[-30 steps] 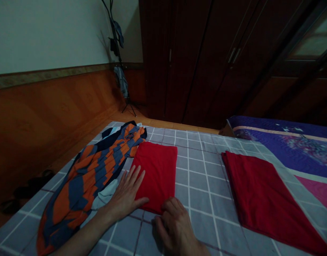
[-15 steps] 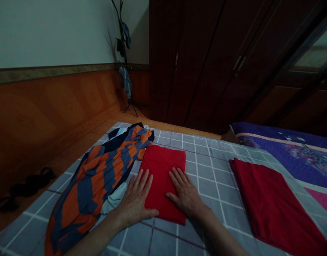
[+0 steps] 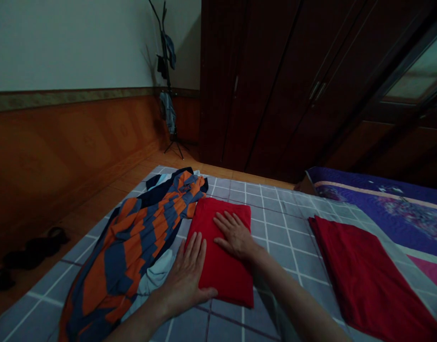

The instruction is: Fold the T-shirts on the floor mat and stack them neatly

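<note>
A bright red garment (image 3: 225, 275), folded into a flat rectangle, lies on the grey checked bedsheet (image 3: 275, 228). My left hand (image 3: 186, 280) rests flat along its left edge, with the thumb stretched across the lower left corner. On its upper middle lies my right hand (image 3: 236, 236), palm down with the fingers extended. Neither hand grips anything. Left of the folded garment is a heap of clothes, with an orange and grey-blue patterned garment (image 3: 133, 247) on top and a pale garment (image 3: 157, 273) partly under it.
A darker red folded cloth (image 3: 375, 275) lies on the right side of the sheet. Beyond it is a purple floral bedcover (image 3: 354, 185). A dark wardrobe (image 3: 268, 85) and a coat stand (image 3: 168, 85) are at the back. Dark items (image 3: 36, 251) lie on the floor at left.
My right hand has slid up and left over the red garment. My left hand stays at the left edge, and the view has shifted slightly.
</note>
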`<state>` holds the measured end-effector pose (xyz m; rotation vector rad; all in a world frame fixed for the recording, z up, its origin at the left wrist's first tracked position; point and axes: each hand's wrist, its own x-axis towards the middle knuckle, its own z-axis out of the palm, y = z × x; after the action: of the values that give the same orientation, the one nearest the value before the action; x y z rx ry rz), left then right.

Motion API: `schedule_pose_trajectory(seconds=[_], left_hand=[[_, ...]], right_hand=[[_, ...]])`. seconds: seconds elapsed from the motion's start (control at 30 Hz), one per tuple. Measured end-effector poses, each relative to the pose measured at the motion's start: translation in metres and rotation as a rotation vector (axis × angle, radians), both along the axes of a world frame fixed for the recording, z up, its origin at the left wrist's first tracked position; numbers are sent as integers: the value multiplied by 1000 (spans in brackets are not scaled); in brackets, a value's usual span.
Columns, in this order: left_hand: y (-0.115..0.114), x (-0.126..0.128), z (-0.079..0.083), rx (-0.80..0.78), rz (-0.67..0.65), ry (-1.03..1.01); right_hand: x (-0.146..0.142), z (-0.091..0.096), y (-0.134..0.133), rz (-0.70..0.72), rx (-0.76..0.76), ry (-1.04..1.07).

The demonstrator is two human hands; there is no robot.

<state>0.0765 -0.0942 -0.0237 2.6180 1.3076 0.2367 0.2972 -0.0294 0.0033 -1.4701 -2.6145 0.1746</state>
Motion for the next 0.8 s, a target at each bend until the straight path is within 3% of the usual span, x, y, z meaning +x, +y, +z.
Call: schedule_pose_trajectory(seconds=[0.1, 0.2, 0.27, 0.37, 0.43, 0.53, 0.67, 0.8], left_hand=[[0, 1, 5, -31, 1, 22], [0, 1, 8, -56, 3, 30], [0, 1, 5, -61, 9, 26], [1, 0, -3, -87, 9, 33], [2, 0, -7, -91, 10, 42], [1, 1, -6, -33, 22, 41], [-1, 2, 1, 50, 27, 44], [-2, 3, 2, 71, 38, 66]], right_hand=[[32, 4, 33, -235, 32, -53], [30, 6, 39, -342, 71, -53], [6, 4, 28, -258, 94, -13], [-39, 0, 11, 59, 77, 68], [-54, -2, 12, 162, 55, 69], [-41, -1, 38, 12, 62, 2], [13, 3, 77, -283, 80, -34], [35, 2, 69, -473, 107, -37]])
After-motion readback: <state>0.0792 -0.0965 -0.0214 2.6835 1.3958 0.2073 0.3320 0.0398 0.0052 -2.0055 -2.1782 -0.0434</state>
